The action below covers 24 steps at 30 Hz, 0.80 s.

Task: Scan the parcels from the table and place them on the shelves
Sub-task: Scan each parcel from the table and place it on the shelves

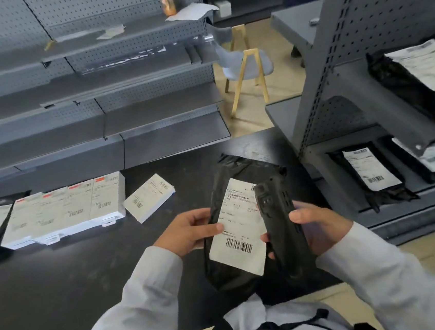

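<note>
- Closest to me: my left hand (191, 230) is pinching the left edge of a black poly mailer (230, 233), thumb pressed on the corner of its white shipping label (240, 228). The bag is held up over the near edge of the black table (88, 272), not resting on it.
- My right hand (315, 228) is wrapped around a black handheld scanner (280, 228), held just beside the bag and overlapping the label's right edge.
- What could go wrong here — the bag is floppy and I've only got one edge, so it could sag or slip out of the pinch. The scanner body also covers part of the label, and if the label creases the barcode near its bottom might not read. My guess, anyway.
- Readable stuff on that label: a barcode near the bottom and rows of small print. Too blurry to make out any words or a brand.
- Further out on the table: a lone white box (148, 197) lying at an angle, then a row of white boxes (65, 211) side by side, some with red strips on top. All carry barcodes, text unreadable. They're still waiting, so it'd be easy to lose track of which I've scanned.
- Right side: a gray shelf unit (382, 110) with black mailers on it, including a labelled mailer (371, 172) on the low shelf — barcode visible, print too small.
- Farthest back: long gray pegboard shelves (98, 118) holding a few loose papers, and a chair (247, 67) past them.
</note>
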Each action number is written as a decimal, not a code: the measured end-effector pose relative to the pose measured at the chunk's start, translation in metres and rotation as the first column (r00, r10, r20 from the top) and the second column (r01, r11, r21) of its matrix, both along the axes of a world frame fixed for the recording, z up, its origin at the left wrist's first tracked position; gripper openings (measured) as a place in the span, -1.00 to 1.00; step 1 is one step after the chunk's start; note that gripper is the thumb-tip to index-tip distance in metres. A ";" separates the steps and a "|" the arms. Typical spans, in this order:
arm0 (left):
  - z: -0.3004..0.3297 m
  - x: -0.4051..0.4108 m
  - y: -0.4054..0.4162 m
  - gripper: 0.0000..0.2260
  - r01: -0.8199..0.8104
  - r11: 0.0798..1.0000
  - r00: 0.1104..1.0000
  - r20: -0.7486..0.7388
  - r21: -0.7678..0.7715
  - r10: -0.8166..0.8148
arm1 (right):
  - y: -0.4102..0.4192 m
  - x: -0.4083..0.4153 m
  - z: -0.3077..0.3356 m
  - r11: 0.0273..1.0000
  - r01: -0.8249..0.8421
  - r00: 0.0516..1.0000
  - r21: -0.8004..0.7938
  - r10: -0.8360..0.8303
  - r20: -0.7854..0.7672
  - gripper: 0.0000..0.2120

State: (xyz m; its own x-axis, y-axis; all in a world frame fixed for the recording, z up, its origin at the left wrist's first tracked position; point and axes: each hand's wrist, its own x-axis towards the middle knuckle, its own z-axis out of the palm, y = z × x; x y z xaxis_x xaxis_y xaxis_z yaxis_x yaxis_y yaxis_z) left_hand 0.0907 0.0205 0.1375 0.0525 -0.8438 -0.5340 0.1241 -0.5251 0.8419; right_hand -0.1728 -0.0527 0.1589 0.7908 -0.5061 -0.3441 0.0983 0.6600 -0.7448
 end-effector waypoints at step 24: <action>-0.021 -0.165 0.037 -0.66 0.347 0.938 0.917 -0.212 0.002 -0.339 | 0.161 -0.133 0.004 0.692 0.677 0.550 -0.250 -0.702 -0.453 0.16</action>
State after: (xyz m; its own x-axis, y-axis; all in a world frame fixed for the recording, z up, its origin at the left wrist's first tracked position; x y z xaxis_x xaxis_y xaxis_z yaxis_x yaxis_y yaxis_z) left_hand -0.0745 0.0578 0.1165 -0.3508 -0.7686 -0.5350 0.0979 -0.5983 0.7953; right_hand -0.3057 0.1084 0.1630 -0.0764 -0.8469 -0.5262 0.1366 0.5139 -0.8469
